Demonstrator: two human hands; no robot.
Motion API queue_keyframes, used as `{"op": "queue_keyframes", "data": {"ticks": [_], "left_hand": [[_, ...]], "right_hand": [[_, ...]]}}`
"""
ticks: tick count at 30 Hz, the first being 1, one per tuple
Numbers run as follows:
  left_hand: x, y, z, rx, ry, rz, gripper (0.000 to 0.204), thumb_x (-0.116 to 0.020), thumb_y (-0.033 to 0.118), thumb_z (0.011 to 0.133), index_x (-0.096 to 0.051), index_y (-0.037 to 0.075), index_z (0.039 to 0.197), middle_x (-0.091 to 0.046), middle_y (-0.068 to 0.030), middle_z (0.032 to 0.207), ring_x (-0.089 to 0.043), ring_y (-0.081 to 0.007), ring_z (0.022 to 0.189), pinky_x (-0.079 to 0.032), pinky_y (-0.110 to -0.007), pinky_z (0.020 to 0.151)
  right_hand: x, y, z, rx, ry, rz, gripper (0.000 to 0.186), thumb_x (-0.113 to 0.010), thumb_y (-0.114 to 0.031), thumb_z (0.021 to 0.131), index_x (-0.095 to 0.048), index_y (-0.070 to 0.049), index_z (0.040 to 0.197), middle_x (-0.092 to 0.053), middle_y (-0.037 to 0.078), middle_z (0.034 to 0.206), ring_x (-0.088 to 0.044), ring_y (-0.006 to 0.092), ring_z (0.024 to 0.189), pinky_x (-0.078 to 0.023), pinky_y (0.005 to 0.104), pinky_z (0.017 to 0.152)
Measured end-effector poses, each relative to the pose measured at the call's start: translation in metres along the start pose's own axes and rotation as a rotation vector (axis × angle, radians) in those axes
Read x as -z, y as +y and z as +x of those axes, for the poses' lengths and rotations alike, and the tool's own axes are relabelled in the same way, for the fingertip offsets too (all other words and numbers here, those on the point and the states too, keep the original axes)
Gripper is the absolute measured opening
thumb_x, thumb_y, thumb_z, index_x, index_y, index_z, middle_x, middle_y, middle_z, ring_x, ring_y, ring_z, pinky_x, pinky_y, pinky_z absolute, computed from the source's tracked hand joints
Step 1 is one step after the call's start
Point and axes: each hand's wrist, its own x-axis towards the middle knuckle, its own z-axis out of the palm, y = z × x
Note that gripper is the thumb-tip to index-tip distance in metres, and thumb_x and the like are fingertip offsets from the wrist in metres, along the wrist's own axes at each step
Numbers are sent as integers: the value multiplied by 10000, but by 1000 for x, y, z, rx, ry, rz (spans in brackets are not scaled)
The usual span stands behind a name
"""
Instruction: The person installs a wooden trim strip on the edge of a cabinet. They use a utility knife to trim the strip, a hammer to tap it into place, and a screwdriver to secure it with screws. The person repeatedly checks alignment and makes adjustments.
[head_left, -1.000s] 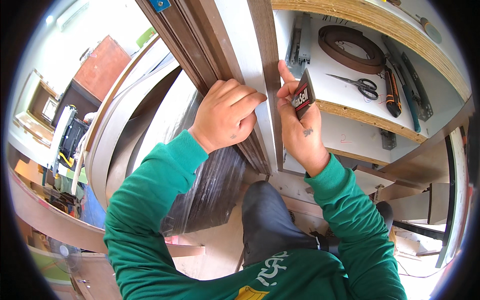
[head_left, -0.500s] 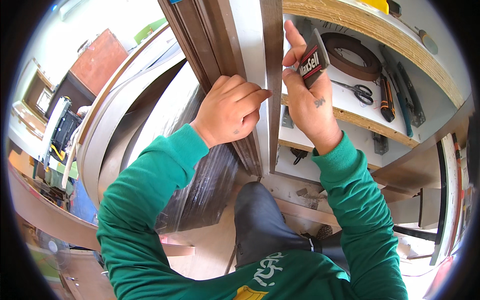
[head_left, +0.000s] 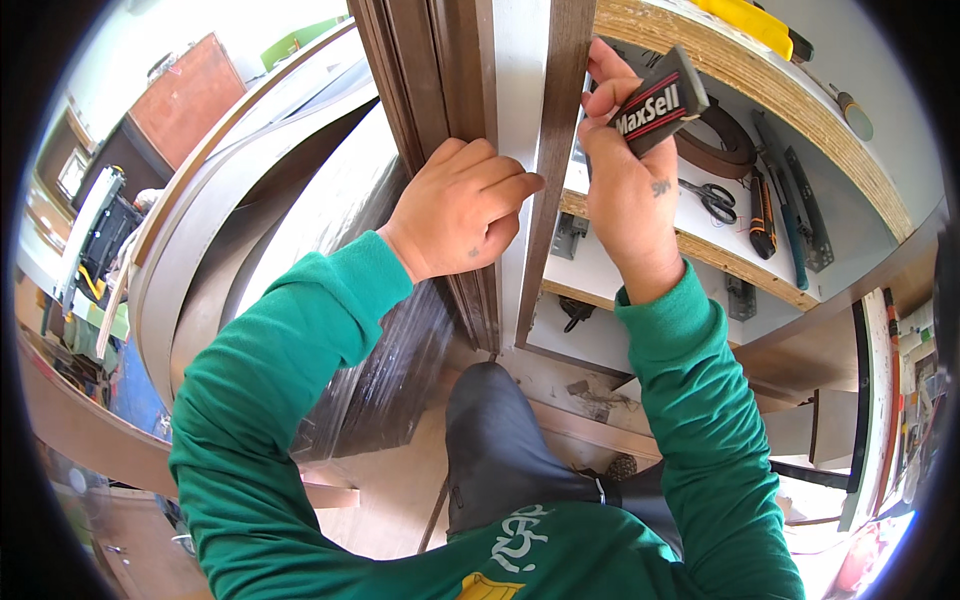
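Observation:
My left hand [head_left: 463, 208] is closed, its fingers curled together against the white edge strip [head_left: 519, 120] beside a brown grooved wooden moulding [head_left: 405, 75]. Anything inside that pinch is hidden. Close by on the right, my right hand [head_left: 632, 185] grips a black flat-ended piece with red stripes [head_left: 660, 100]; its other end is hidden by my fingers, and its kind cannot be made out. This hand is beside the upright brown board [head_left: 563, 110], in front of the open shelves.
Right of the board, a plywood-edged shelf [head_left: 745, 262] carries a dark tape roll [head_left: 728, 140], scissors [head_left: 712, 200] and an orange-black utility knife [head_left: 762, 215]. A yellow tool [head_left: 750, 25] lies on the top shelf. Curved sheets [head_left: 190, 250] and a plastic-wrapped panel [head_left: 375, 370] stand at left.
The black piece in my right hand has tilted to the right. My left hand keeps its place on the strip, while the whole view has shifted slightly.

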Motion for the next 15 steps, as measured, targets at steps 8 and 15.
{"op": "queue_keyframes", "data": {"ticks": [8,15], "left_hand": [[-3,-3,-1,-29,39,-32,384,-700,-9,713,-734,86,1084,-687,-21,954,-614,-237,868,-461,-374,780],[-3,-2,-1,-22,16,-11,347,-692,45,731,-725,111,1070,-662,16,954,-582,-204,895,-446,-358,821]], "right_hand": [[10,-11,-17,-181,-53,-32,242,-388,127,921,-522,-39,1037,-451,233,1595,-429,359,1484,-393,482,1187],[16,-11,-27,-186,-45,-60,294,-403,132,886,-563,-13,1085,-529,243,1516,-536,314,1381,-460,440,1116]]}}
